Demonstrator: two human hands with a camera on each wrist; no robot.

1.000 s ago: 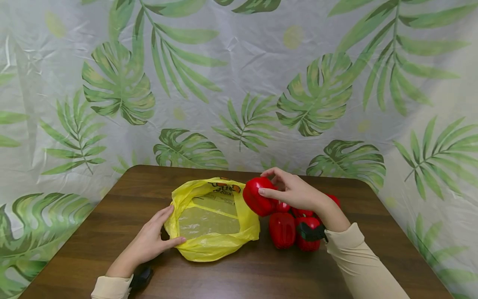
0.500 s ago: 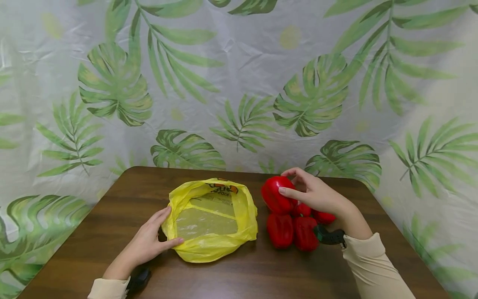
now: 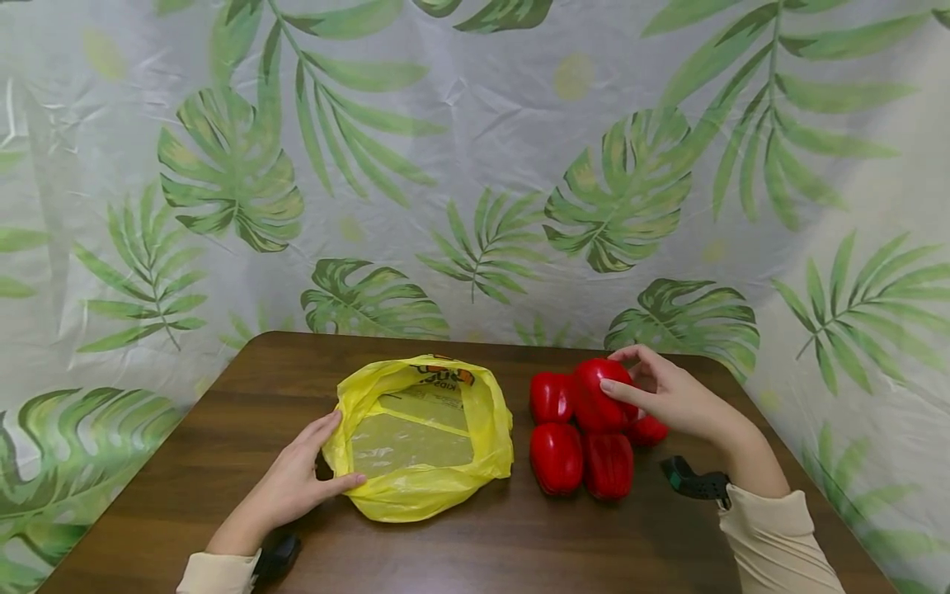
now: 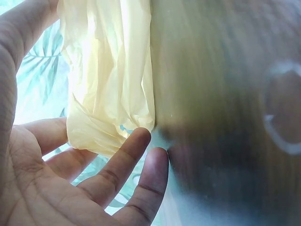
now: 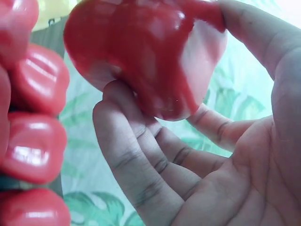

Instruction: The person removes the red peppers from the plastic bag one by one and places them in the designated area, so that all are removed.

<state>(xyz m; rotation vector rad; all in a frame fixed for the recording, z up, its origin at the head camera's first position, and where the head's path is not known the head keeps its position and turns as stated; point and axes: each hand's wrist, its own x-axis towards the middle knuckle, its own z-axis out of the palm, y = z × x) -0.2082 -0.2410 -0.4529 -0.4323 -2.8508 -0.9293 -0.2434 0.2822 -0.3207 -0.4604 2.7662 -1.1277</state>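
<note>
My left hand (image 3: pixel 297 470) holds the left side of a yellow plastic bag (image 3: pixel 423 495), which stands with its mouth wide. In the left wrist view, the fingers (image 4: pixel 108 176) reach around the bag's crinkled side (image 4: pixel 108 61). My right hand (image 3: pixel 679 392) grips a glossy red bell pepper (image 3: pixel 597 396) between thumb and fingers, above other peppers. Up close in the right wrist view, that pepper fills the top, with curled fingers (image 5: pixel 136 155) beneath it. More red bell peppers lie on the table, including a front one (image 3: pixel 557 462) and one beside it (image 3: pixel 609 466).
The brown wooden table (image 3: pixel 445 561) has a leaf-patterned curtain (image 3: pixel 490 124) behind it. Another pepper (image 3: pixel 552 398) lies at the back left of the group, and one more (image 3: pixel 648 431) sits at the right under the hand. Dark wrist-worn devices (image 3: pixel 693 478) show.
My right hand has carried the gripped pepper rightward, away from the bag and over the group, uncovering the pepper at the back left. My left hand stays at the bag.
</note>
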